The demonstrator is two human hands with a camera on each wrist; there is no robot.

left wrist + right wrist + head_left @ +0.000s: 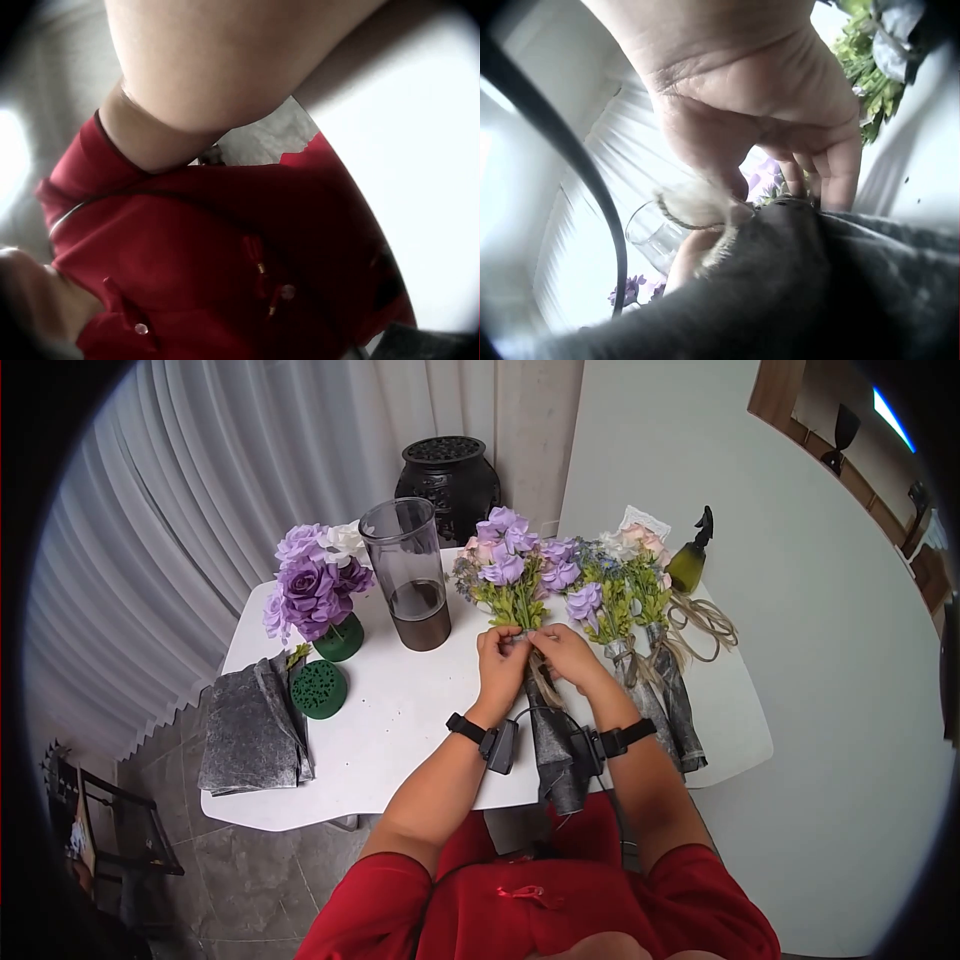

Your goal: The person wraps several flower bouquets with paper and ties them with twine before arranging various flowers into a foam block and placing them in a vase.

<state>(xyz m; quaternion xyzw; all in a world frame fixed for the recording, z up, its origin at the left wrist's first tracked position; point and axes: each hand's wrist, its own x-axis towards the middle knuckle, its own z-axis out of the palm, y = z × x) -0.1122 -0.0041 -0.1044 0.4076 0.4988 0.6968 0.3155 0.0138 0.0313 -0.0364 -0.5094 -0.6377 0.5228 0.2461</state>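
Note:
A bouquet of lilac and pale pink artificial flowers (508, 555) with green foliage lies on the table, its stems wrapped in dark grey paper (555, 745). Around its neck both hands work a length of twine (718, 244), whose frayed end hangs over the wrap. My left hand (503, 660) pinches the twine from the left, fingertips at the neck. From the other side my right hand (570, 653) pinches it with thumb and fingers, close to the left fingertips. The left wrist view shows only the forearm and red clothing; the knot itself is hidden by the fingers.
Two tied bouquets (635, 595) lie to the right, near a coil of twine (712, 628) and a green spray bottle (688, 565). Leftward stand a tall glass vase (412, 585), purple flowers (315, 590), green floral foam (319, 689) and folded grey wrapping paper (250, 730) on the white table (400, 760).

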